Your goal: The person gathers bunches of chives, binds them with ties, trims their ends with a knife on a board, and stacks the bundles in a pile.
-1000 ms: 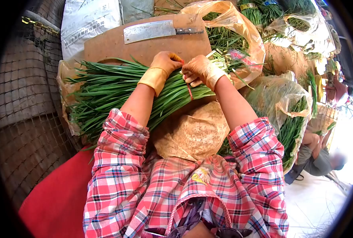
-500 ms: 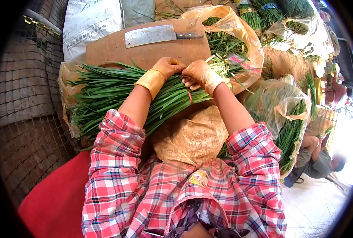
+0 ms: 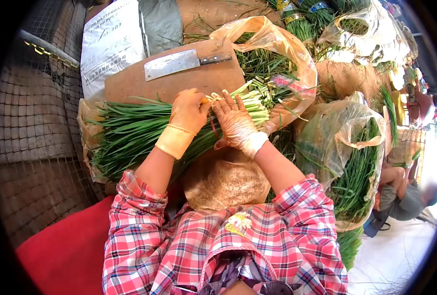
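Observation:
A big bunch of garlic chives [image 3: 130, 132] lies across in front of me, leaves to the left and pale cut ends to the right. A thin red band [image 3: 213, 126] goes around it near the stem end. My right hand [image 3: 234, 123], in a thin stained glove, rests flat on the stems with its fingers spread. Close beside it, my left hand [image 3: 188, 112], also gloved, is pinched at the upper edge of the bunch; what is between its fingertips is too small to make out. Just beyond, a cleaver [image 3: 172, 65] lies on a brown board [image 3: 130, 83].
An open plastic bag [image 3: 304, 64] of loose greens stands beyond the stem ends. Another bag of chives [image 3: 358, 177] is to the right. Tied bunches [image 3: 302, 27] lie at the back. Netting [image 3: 36, 132] hangs on the left. A seated person [image 3: 400, 196] is far right.
My right hand has gone from closed fingers near the left hand to lying flat and spread on the stems. My left hand has turned and come slightly lower. The view has shifted a little.

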A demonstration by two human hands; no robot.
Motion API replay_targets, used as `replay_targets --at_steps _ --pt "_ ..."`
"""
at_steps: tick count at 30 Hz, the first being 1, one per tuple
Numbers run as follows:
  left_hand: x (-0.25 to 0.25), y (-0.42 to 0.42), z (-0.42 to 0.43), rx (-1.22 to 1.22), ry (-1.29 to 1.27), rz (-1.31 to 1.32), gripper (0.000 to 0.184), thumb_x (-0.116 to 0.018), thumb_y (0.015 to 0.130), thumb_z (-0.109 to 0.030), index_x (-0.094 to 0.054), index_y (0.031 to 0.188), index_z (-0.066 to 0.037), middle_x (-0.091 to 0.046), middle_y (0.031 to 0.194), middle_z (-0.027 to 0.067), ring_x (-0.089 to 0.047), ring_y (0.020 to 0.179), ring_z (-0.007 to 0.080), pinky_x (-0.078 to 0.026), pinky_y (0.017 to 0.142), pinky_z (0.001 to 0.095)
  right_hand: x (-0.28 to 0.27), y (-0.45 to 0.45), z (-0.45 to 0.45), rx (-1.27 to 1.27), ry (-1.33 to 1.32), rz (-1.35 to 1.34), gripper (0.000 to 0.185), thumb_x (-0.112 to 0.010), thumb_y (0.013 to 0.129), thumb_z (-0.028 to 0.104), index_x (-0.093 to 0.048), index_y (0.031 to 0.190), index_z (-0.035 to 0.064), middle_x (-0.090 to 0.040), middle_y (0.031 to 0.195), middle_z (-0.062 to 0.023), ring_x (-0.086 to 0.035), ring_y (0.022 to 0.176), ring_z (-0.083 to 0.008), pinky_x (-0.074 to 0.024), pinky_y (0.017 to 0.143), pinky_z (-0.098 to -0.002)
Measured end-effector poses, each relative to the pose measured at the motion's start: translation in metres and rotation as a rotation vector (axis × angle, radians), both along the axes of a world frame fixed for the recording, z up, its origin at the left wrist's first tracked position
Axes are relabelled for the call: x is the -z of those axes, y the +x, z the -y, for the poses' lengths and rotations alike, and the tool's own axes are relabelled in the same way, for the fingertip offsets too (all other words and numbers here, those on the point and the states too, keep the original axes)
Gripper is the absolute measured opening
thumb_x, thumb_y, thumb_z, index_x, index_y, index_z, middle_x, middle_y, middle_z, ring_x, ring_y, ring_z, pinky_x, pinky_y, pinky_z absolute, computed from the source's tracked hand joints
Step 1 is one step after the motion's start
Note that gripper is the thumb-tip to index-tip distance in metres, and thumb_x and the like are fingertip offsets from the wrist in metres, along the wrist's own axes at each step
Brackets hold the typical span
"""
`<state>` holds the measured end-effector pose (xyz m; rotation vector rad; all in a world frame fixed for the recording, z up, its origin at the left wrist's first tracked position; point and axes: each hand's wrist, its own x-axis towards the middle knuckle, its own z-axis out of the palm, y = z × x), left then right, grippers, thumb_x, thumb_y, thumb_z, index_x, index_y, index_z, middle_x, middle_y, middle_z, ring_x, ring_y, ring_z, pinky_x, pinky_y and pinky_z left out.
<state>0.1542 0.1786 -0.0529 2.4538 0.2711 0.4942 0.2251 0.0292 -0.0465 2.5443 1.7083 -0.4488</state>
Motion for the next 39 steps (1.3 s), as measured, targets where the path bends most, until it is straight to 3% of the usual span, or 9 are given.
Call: replay_targets --at_steps 7,13,15,19,22,26,30,34,39 --pt "-0.015 -0.045 0.070 0.141 -0.159 -0.012 0.006 -0.064 0.070 -0.001 -0.060 0.071 -0.004 -0.061 0.075 0.0113 -0.059 0.071 0.0303 -0.047 0.065 0.0353 0.047 0.008 -0.013 0.047 0.167 0.154 0.107 -0.081 0.056 0.043 -0.025 0.142 0.0115 -0.037 0.142 -0.0093 -0.029 0.134 -0.0288 -0.0178 0.110 -0.0490" --pt "-0.025 -0.068 0.055 -0.020 -0.486 0.020 0.009 -0.064 0.076 -0.001 -0.067 0.084 -0.002 -0.065 0.085 0.0119 -0.063 0.079 0.0231 -0.049 0.070 0.0302 0.007 0.012 -0.008 0.052 0.004 -0.097 0.108 -0.079 0.059 0.048 -0.021 0.143 0.0147 -0.034 0.144 -0.0096 -0.027 0.135 -0.0287 -0.0155 0.111 -0.0483" --pt "-0.035 -0.070 0.050 -0.074 -0.500 0.027 0.011 -0.064 0.076 0.000 -0.067 0.087 -0.001 -0.066 0.089 0.0135 -0.063 0.082 0.0230 -0.049 0.075 0.0296 0.001 0.011 0.009 0.044 0.241 -0.222 0.109 -0.080 0.056 0.046 -0.023 0.142 0.0121 -0.039 0.140 -0.0121 -0.028 0.134 -0.0305 -0.0146 0.112 -0.0469" --pt "-0.037 -0.077 0.054 0.007 -0.204 0.165 0.049 -0.072 0.069 -0.006 -0.056 0.116 -0.005 -0.060 0.112 0.0163 -0.058 0.103 0.0308 -0.045 0.088 0.0396 -0.016 0.002 0.062 0.261 0.429 -0.154 0.085 -0.075 0.067 0.036 -0.035 0.138 0.0128 -0.041 0.138 -0.0106 -0.027 0.135 -0.0286 -0.0146 0.112 -0.0457" --pt "-0.034 -0.075 0.070 0.034 0.282 -0.401 0.114 -0.084 0.053 -0.034 -0.021 0.141 -0.002 -0.017 0.149 0.0171 -0.010 0.139 0.0372 -0.013 0.110 0.0510 -0.014 -0.010 0.077 0.172 0.307 -0.021 0.088 -0.073 0.068 0.040 -0.031 0.140 0.0141 -0.040 0.139 -0.0094 -0.025 0.136 -0.0296 -0.0141 0.112 -0.0458" --pt "-0.013 -0.049 0.059 0.042 0.435 -0.529 0.137 -0.085 0.041 -0.047 -0.008 0.144 -0.002 -0.013 0.150 0.0152 -0.009 0.138 0.0408 -0.010 0.109 0.0562 -0.021 -0.015 0.063 0.015 0.142 0.056 0.094 -0.072 0.066 0.048 -0.028 0.142 0.0138 -0.032 0.145 -0.0094 -0.017 0.138 -0.0322 -0.0099 0.113 -0.0476" --pt "-0.007 -0.025 0.024 0.106 0.402 -0.628 0.134 -0.085 0.041 -0.048 -0.011 0.145 -0.008 -0.021 0.148 0.0144 -0.021 0.135 0.0397 -0.015 0.105 0.0613 -0.025 0.007 0.041 -0.012 0.153 0.018 0.095 -0.063 0.069 0.062 -0.028 0.142 0.0117 -0.032 0.145 -0.0115 -0.019 0.138 -0.0329 -0.0084 0.113 -0.0484" --pt "-0.009 0.010 -0.032 0.291 -0.010 -0.529 0.105 -0.086 0.044 -0.037 -0.040 0.131 -0.001 -0.057 0.117 0.0197 -0.056 0.108 0.0318 -0.046 0.092 0.0350 0.005 0.044 0.015 0.113 0.371 0.017 0.095 -0.044 0.072 0.075 -0.032 0.140 0.0097 -0.043 0.137 -0.0150 -0.028 0.134 -0.0323 -0.0085 0.112 -0.0476" --pt "-0.003 0.047 -0.060 0.300 -0.294 -0.802 0.100 -0.085 0.048 -0.029 -0.040 0.132 0.000 -0.057 0.118 0.0168 -0.054 0.110 0.0249 -0.042 0.094 0.0325 0.043 0.077 -0.027 0.274 0.442 -0.087 0.066 -0.038 0.085 0.064 -0.059 0.118 0.0112 -0.059 0.118 -0.0124 -0.047 0.119 -0.0254 -0.0202 0.109 -0.0433"
